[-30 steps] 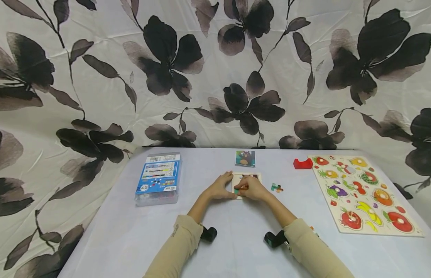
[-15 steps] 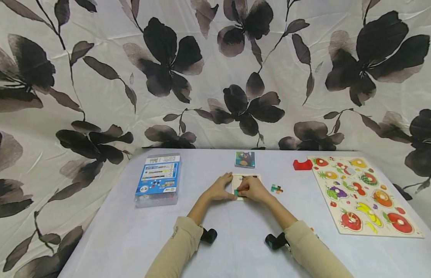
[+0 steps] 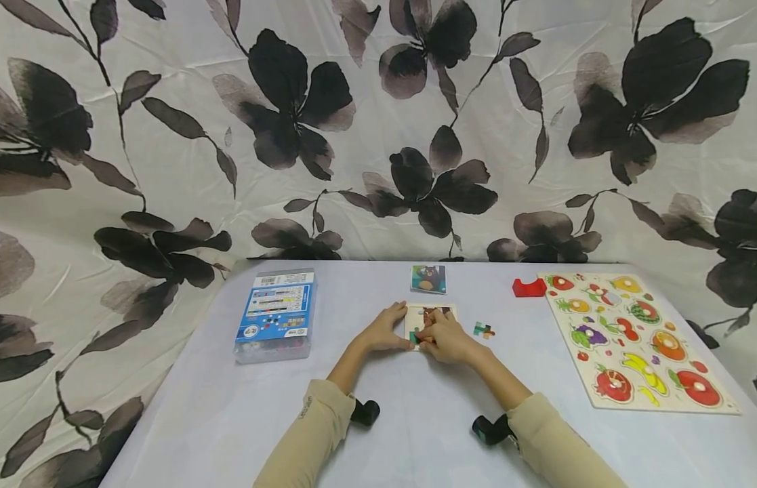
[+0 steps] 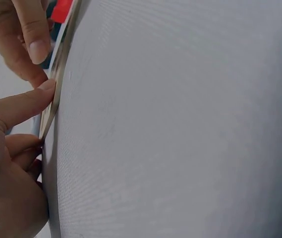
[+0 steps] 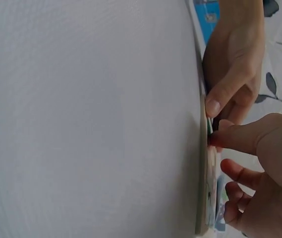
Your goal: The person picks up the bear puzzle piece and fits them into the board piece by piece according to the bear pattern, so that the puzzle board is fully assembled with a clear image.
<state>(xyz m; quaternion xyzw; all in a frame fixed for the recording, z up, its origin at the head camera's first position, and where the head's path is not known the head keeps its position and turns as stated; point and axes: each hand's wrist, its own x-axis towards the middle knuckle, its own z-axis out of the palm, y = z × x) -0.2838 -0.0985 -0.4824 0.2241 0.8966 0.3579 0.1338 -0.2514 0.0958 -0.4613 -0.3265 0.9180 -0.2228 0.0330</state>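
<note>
A small wooden puzzle board with a partly filled brown and green picture lies at the table's middle. My left hand holds its left side, the thumb at the near edge and the fingers at the left, as the left wrist view also shows. My right hand is over the board's near half. In the right wrist view, the right thumb presses at a dark green puzzle piece, while the other fingers are loosely bent. Several loose joined-looking puzzle pieces lie right of the board.
A bear picture card lies behind the board. A clear plastic case with a blue label is at left. To the right are a red notched block and a large fruit puzzle board. A floral cloth hangs behind the white table.
My right hand's curled pinch has loosened, and its fingers are more extended over the board. More of the brown picture shows now. My left hand keeps its place.
</note>
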